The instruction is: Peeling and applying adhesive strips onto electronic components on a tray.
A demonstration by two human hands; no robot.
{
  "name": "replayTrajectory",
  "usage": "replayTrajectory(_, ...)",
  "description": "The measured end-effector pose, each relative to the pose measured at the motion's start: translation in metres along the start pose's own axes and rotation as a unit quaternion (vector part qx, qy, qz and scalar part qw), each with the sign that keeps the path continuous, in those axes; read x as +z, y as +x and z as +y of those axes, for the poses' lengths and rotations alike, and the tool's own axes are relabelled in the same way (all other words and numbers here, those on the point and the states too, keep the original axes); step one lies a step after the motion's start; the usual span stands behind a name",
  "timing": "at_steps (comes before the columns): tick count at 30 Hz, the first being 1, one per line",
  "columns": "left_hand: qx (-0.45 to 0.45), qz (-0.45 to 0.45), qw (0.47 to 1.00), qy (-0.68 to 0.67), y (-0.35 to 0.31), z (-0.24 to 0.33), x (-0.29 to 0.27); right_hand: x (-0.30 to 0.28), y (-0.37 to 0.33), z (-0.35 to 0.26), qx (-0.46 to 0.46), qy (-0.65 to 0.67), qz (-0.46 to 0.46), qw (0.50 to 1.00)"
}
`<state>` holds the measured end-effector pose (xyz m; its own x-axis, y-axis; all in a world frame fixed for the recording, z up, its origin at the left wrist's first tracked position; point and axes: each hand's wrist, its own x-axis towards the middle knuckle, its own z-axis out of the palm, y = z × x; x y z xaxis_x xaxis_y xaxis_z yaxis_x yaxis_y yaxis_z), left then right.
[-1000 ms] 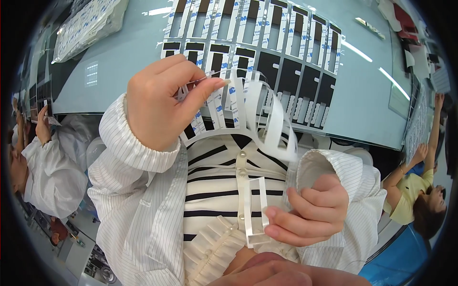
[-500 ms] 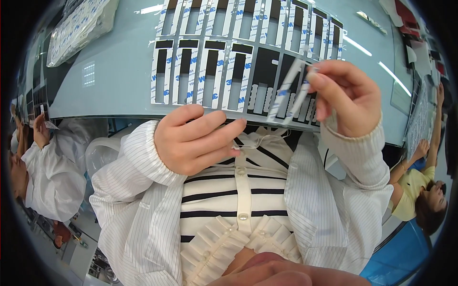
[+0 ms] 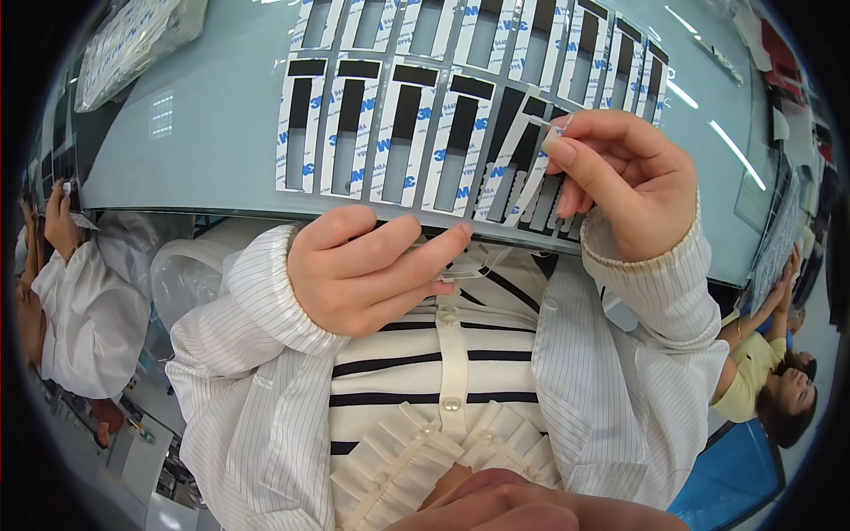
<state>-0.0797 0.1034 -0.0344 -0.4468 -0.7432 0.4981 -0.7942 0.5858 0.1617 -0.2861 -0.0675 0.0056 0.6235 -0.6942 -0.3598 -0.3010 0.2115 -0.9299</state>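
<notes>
My right hand (image 3: 624, 181) pinches the top of a narrow U-shaped adhesive strip (image 3: 498, 177), white with blue print. The strip's two legs slant down over a black flat part (image 3: 506, 111) in the near row; whether they touch it, I cannot tell. My left hand (image 3: 359, 270) is at the table's near edge with fingers curled, a small clear plastic piece (image 3: 462, 268) at its fingertips. Left of the held strip, several black flat parts carry similar white-and-blue adhesive frames (image 3: 414, 150). My right fingers hide some of the near row's right end.
A second row of framed parts (image 3: 536, 49) lies farther back on the glossy pale table (image 3: 212, 115). A clear-wrapped stack (image 3: 137, 49) sits at the far left. Below the table edge stands a translucent bin (image 3: 190, 279). Co-workers sit to the left and right.
My right hand has moved slightly left, bringing the U-shaped strip over the black part. The strip now hangs steadier. My left hand stays nearly in place; the whole view has shifted a little.
</notes>
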Motion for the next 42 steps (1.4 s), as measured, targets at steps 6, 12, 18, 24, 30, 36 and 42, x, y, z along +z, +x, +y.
replayTrajectory(6, -0.005, -0.012, 1.0, -0.011, -0.006, -0.013, -0.019, 0.018, 0.006, -0.014, -0.006, -0.008, 0.002, 1.0)
replayTrajectory(12, 0.005, -0.008, 1.0, 0.001, -0.004, -0.023, -0.019, 0.017, 0.014, -0.015, 0.003, 0.007, -0.001, 1.0)
replayTrajectory(18, 0.006, -0.017, 1.0, 0.006, 0.002, -0.016, -0.02, 0.014, 0.008, -0.014, -0.006, -0.008, 0.008, 1.0)
replayTrajectory(24, 0.011, -0.013, 1.0, 0.006, 0.007, -0.013, -0.02, 0.012, 0.004, -0.014, -0.008, -0.01, 0.009, 1.0)
replayTrajectory(30, 0.013, -0.023, 1.0, 0.012, 0.012, -0.007, -0.025, 0.007, 0.0, -0.017, -0.021, -0.016, 0.006, 1.0)
replayTrajectory(36, 0.004, -0.038, 0.999, -0.004, 0.019, 0.001, -0.018, -0.004, -0.002, -0.011, -0.014, -0.024, 0.009, 1.0)
replayTrajectory(42, -0.011, -0.044, 0.998, -0.036, 0.019, 0.002, -0.019, -0.002, -0.003, -0.013, -0.007, -0.018, 0.01, 1.0)
